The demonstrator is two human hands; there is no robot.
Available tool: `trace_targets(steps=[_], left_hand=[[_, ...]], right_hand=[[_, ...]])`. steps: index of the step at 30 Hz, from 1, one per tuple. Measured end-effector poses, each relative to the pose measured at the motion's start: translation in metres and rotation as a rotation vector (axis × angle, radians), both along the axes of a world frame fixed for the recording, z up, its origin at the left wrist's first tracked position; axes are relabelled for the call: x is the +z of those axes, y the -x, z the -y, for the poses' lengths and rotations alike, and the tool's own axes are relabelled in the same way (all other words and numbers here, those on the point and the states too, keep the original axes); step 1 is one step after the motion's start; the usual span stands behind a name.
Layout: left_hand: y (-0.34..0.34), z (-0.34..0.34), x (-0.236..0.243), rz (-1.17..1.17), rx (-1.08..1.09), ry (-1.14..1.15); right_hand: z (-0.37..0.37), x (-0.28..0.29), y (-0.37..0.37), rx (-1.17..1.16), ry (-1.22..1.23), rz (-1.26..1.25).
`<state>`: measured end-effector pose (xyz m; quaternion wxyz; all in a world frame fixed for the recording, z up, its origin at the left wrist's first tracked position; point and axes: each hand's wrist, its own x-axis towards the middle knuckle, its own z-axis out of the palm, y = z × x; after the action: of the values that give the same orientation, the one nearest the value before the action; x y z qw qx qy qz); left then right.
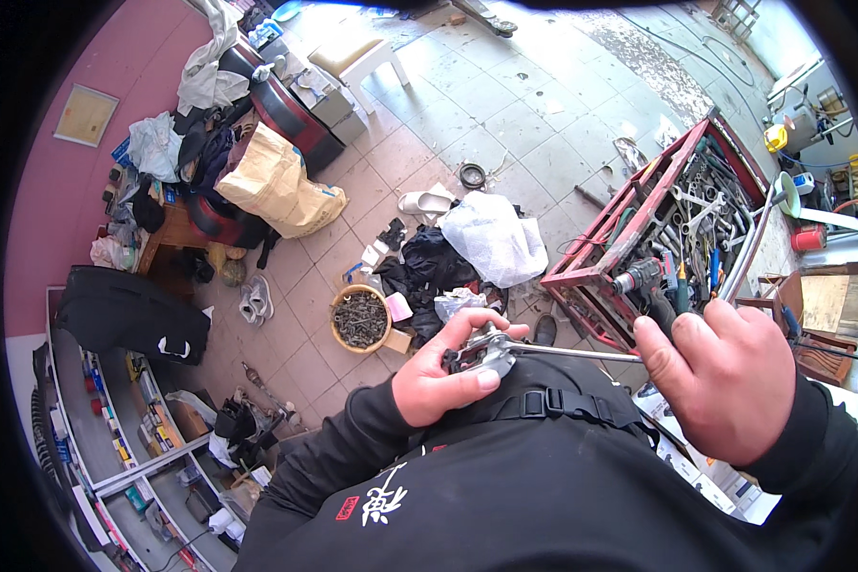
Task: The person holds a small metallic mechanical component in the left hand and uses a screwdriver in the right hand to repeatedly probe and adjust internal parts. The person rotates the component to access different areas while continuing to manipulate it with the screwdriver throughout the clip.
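Note:
My left hand (443,372) is closed around a small silvery metal part (492,355) with a dark piece at its side, held in front of my waist. Just to the right, my right hand (725,372) is in a fist on what looks like a screwdriver (582,354). Its long thin shaft runs leftward and its tip meets the metal part, but whether it sits in a screw or a slot cannot be made out. The handle is hidden inside my fingers.
A red-framed tool trolley (591,270) full of wrenches stands at the right, with a cordless drill (643,276) on it. On the tiled floor are a basket (336,322) of small dark parts, a white plastic bag (494,238) and shoes (255,299). Shelving (129,477) lines the left.

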<state>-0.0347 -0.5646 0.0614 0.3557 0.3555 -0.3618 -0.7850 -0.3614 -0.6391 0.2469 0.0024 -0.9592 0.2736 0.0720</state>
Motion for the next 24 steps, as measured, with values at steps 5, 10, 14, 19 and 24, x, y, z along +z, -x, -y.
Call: trace_targets(steps=[5, 10, 14, 19, 24], left_hand=[[0.008, -0.009, 0.01, 0.131, 0.06, -0.014], [0.006, -0.011, 0.008, 0.11, 0.118, -0.028], [0.007, -0.013, 0.007, 0.098, 0.138, -0.022], [0.011, -0.015, 0.009, 0.105, 0.145, 0.038], [0.011, -0.015, 0.009, 0.092, 0.093, 0.01]], right_hand=[[-0.016, -0.003, -0.006, 0.025, 0.038, -0.05], [-0.027, -0.031, -0.002, -0.001, 0.048, 0.018], [-0.025, -0.044, 0.002, -0.143, -0.113, 0.167], [0.003, -0.038, 0.017, -0.342, -0.775, 0.191], [-0.002, -0.059, 0.031, -0.385, -0.918, 0.11]])
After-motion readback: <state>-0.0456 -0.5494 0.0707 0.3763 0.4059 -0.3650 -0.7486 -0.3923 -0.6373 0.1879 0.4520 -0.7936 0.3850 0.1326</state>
